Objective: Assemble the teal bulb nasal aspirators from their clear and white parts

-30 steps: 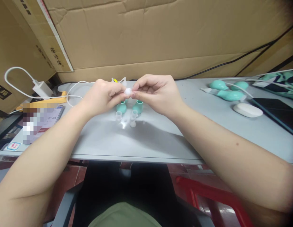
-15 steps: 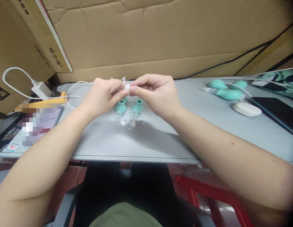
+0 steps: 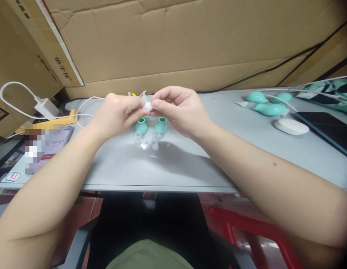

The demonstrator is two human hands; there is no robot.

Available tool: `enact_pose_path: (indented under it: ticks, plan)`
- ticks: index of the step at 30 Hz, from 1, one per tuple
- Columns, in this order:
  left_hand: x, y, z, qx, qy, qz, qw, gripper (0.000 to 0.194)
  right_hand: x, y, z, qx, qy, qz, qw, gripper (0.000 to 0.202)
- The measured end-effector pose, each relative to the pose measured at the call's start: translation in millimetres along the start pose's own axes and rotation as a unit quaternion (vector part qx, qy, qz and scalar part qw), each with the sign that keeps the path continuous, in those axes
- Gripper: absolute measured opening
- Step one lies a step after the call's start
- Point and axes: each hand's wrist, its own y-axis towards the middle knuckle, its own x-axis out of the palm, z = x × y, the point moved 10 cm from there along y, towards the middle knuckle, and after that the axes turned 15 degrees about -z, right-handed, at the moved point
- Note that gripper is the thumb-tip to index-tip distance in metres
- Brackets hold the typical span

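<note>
Over the table's middle, a small white translucent plastic piece (image 3: 147,106) is pinched from both sides. My left hand (image 3: 115,114) grips it between thumb and fingers, and my right hand (image 3: 180,108) holds its other side with fingers curled. Just below them stand a green bulb (image 3: 141,126) and another green bulb (image 3: 161,126), their round openings facing up. In front of these are a clear plastic cup (image 3: 138,137), a second clear piece (image 3: 156,135) and a small white part (image 3: 155,146). More translucent tips partly show behind my hands.
At right lie several green bulbs (image 3: 271,109) with clear tips, a white oval case (image 3: 291,127) and a dark tablet (image 3: 327,129). On the left are a phone (image 3: 59,140), a white charger (image 3: 47,108) and cables. Cardboard (image 3: 190,45) walls the back.
Both hands keep their pinch on the white piece, with only slight finger movement. The whole view has shifted a little, and a bit of yellow now shows behind my hands.
</note>
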Motion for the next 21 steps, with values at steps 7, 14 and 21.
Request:
enact_pose_path:
  ticks: [7,14,21]
  plan:
    - [-1.0,-0.5,-1.0,-0.003,-0.046,0.047,0.998,0.026,-1.8,-7.0,-16.2,-0.033,-0.138,0.041,0.989,0.007]
    - [-0.5,1.9,2.5,0.003,-0.044,0.018,0.999,0.025,-5.9,-4.4,-17.6,-0.055,-0.114,0.031,0.991,0.016]
    - [-5.8,1.8,11.5,0.04,-0.002,0.022,0.999,0.029,-12.1,-5.3,-20.8,-0.05,-0.142,0.063,0.987,0.007]
